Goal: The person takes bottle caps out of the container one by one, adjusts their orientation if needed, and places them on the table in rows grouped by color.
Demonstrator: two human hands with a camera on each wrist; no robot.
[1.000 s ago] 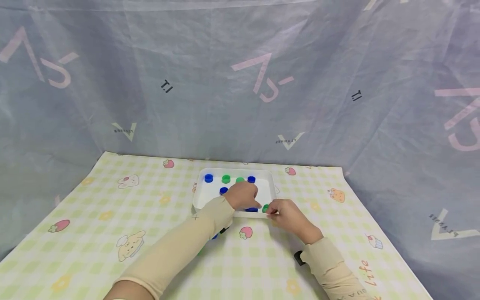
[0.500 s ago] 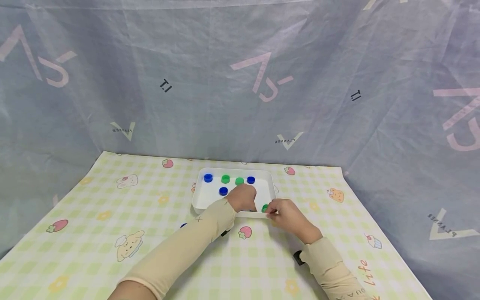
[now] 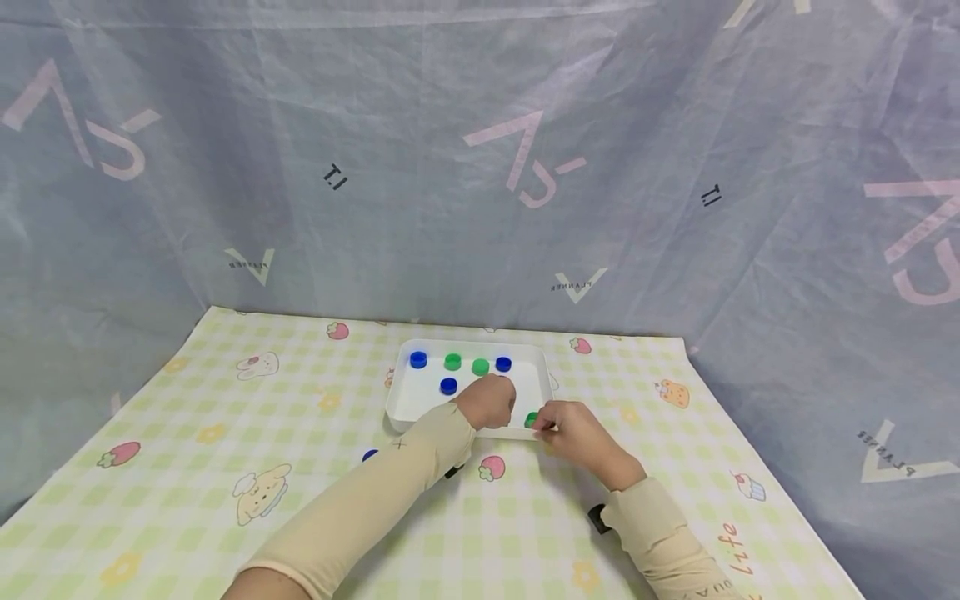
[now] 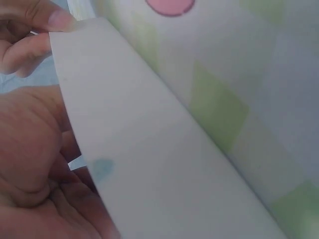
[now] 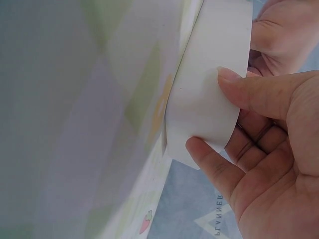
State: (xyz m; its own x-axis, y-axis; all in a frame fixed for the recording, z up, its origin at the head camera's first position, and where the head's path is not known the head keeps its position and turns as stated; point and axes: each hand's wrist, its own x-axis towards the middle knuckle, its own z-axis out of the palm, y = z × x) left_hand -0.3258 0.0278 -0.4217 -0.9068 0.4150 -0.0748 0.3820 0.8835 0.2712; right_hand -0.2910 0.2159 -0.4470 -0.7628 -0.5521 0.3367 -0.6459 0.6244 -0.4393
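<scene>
A shallow white tray (image 3: 414, 404) holds several blue and green bottle caps. My left hand (image 3: 487, 402) reaches over its front wall, fingers bent down inside. In the left wrist view that wall hides the fingertips of the left hand (image 4: 30, 144), so whatever they hold is not visible. My right hand (image 5: 269, 124) grips the tray's front right corner, thumb and a finger on the outer wall (image 5: 204, 109), other fingers inside. Near it lies a green cap (image 3: 531, 419). A blue cap (image 3: 448, 386) sits left of my left hand.
Along the tray's back stand a blue cap (image 3: 417, 360), two green caps, one of them (image 3: 452, 362) farther left, and another blue cap (image 3: 503, 364). On the checkered tablecloth (image 3: 187, 500), a blue cap (image 3: 370, 455) shows partly behind my left sleeve. A grey curtain (image 3: 420, 208) hangs behind.
My left hand has drawn its thumb in and lowered slightly; the blue cap below it is now hidden. A blue cap beside the left sleeve has come into view. The right hand stays put.
</scene>
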